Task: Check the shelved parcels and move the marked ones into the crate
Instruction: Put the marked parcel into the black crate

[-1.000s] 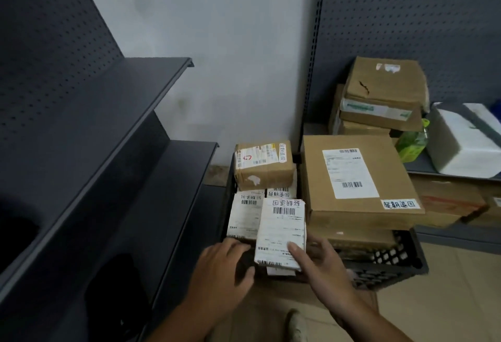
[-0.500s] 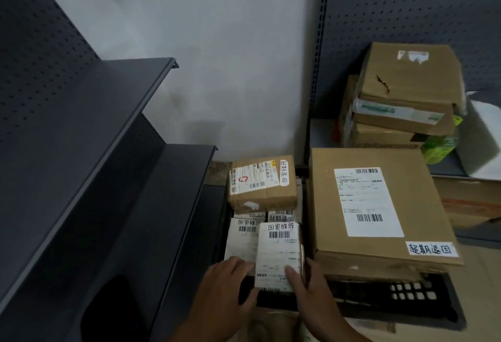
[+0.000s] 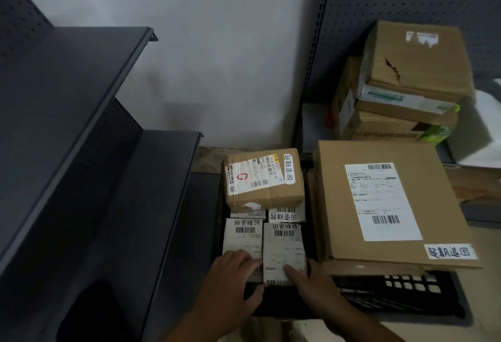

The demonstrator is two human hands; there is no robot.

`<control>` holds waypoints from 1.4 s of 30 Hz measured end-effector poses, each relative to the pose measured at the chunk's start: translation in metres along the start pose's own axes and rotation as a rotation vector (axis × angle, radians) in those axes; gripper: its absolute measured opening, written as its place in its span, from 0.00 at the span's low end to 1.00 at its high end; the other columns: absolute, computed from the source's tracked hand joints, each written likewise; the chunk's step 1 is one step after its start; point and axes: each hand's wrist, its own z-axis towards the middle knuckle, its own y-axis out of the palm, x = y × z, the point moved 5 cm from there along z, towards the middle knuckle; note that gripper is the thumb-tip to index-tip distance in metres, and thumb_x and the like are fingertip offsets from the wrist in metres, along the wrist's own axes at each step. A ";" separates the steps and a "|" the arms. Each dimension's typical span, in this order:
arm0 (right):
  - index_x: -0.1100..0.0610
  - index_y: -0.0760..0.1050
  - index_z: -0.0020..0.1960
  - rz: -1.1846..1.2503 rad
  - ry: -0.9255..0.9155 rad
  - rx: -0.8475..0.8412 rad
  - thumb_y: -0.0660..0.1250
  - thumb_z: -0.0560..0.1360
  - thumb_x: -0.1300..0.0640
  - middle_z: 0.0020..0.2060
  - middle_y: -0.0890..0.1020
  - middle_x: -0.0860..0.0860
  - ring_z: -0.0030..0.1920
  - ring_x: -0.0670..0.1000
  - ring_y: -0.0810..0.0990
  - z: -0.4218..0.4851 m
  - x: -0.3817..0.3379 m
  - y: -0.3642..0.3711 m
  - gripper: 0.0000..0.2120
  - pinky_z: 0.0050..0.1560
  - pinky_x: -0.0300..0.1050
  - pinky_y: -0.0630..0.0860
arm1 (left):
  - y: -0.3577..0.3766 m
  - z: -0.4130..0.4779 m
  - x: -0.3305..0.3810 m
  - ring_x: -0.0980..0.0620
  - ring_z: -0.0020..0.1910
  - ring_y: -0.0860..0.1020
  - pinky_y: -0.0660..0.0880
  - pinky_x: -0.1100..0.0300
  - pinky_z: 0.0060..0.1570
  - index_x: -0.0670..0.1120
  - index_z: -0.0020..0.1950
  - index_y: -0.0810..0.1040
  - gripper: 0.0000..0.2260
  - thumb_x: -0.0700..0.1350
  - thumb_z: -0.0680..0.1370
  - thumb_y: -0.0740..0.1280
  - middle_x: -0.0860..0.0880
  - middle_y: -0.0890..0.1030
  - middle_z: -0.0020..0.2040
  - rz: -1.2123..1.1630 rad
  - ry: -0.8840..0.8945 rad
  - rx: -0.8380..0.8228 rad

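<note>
Crate (image 3: 393, 302) filling up: a brown box (image 3: 263, 179), a flat carton (image 3: 379, 200) and several small white packets, all hand-tagged, sit in it. Right hand (image 3: 311, 287) grips the front packet (image 3: 283, 255), thumb on its label, fingers round its edge; left hand (image 3: 230, 284) lies on the neighbour (image 3: 242, 236), fingers loose and flat. A stack (image 3: 406, 84) on the right shelf looks unchecked, so probably more to go

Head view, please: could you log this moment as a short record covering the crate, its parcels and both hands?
crate: black crate, parcels inside
right side: large flat box, handwritten tag
back: small brown box, tagged
right hand: right hand grips front white parcel
left hand: left hand rests on neighbouring white parcel
</note>
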 end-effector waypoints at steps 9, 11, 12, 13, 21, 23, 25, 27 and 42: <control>0.57 0.71 0.71 -0.092 -0.007 0.024 0.72 0.78 0.56 0.64 0.81 0.53 0.62 0.54 0.80 0.008 -0.002 0.005 0.24 0.64 0.49 0.77 | 0.000 0.005 -0.006 0.62 0.60 0.66 0.63 0.63 0.64 0.57 0.70 0.73 0.22 0.63 0.79 0.58 0.62 0.69 0.59 -0.047 0.030 0.003; 0.58 0.70 0.71 -0.125 -0.020 0.032 0.72 0.78 0.56 0.65 0.80 0.55 0.64 0.55 0.79 0.010 -0.004 0.007 0.25 0.65 0.50 0.77 | -0.004 0.006 -0.005 0.62 0.61 0.66 0.62 0.64 0.64 0.57 0.70 0.73 0.22 0.63 0.79 0.58 0.62 0.69 0.60 -0.057 0.035 0.012; 0.59 0.70 0.72 -0.135 -0.026 0.034 0.72 0.78 0.55 0.66 0.79 0.55 0.64 0.56 0.79 0.011 -0.006 0.008 0.25 0.65 0.50 0.77 | -0.005 0.006 -0.006 0.62 0.61 0.66 0.62 0.64 0.65 0.57 0.70 0.74 0.22 0.62 0.79 0.58 0.62 0.69 0.60 -0.064 0.034 0.015; 0.59 0.69 0.72 -0.142 -0.023 0.034 0.72 0.78 0.55 0.66 0.79 0.55 0.65 0.56 0.79 0.012 -0.007 0.008 0.26 0.66 0.50 0.77 | -0.007 0.006 -0.006 0.63 0.61 0.66 0.62 0.64 0.65 0.56 0.70 0.74 0.22 0.62 0.79 0.58 0.62 0.70 0.60 -0.069 0.032 0.018; 0.55 0.65 0.74 -0.205 -0.074 0.056 0.72 0.77 0.49 0.68 0.77 0.52 0.65 0.54 0.78 -0.003 -0.020 0.009 0.30 0.65 0.50 0.77 | -0.015 0.007 -0.006 0.59 0.62 0.69 0.63 0.62 0.65 0.54 0.69 0.76 0.22 0.60 0.79 0.60 0.59 0.73 0.60 -0.058 0.063 0.041; 0.56 0.61 0.77 -0.272 -0.117 0.061 0.71 0.76 0.45 0.71 0.74 0.53 0.68 0.54 0.76 -0.013 -0.025 0.008 0.35 0.66 0.49 0.75 | -0.017 0.007 -0.003 0.57 0.62 0.70 0.64 0.61 0.65 0.53 0.70 0.76 0.22 0.60 0.79 0.61 0.57 0.73 0.61 -0.048 0.073 0.047; 0.57 0.54 0.81 -0.374 -0.176 0.051 0.69 0.75 0.39 0.77 0.67 0.53 0.74 0.55 0.70 -0.028 -0.034 0.011 0.44 0.71 0.50 0.71 | -0.018 0.004 -0.004 0.56 0.63 0.69 0.64 0.59 0.67 0.53 0.71 0.75 0.22 0.60 0.79 0.61 0.56 0.73 0.62 -0.031 0.074 0.050; 0.59 0.50 0.82 -0.450 -0.238 0.030 0.67 0.79 0.42 0.76 0.66 0.50 0.73 0.51 0.68 -0.044 -0.042 0.017 0.42 0.70 0.43 0.68 | -0.018 0.001 -0.006 0.55 0.64 0.69 0.64 0.57 0.68 0.53 0.71 0.74 0.23 0.60 0.79 0.60 0.56 0.73 0.63 -0.015 0.066 0.055; 0.55 0.76 0.69 -1.215 -1.043 0.052 0.70 0.74 0.39 0.56 0.84 0.52 0.55 0.56 0.82 -0.099 -0.099 0.053 0.29 0.59 0.52 0.78 | -0.045 -0.089 0.010 0.53 0.52 0.76 0.73 0.55 0.56 0.54 0.58 0.81 0.17 0.59 0.74 0.63 0.55 0.78 0.52 0.098 -0.380 0.534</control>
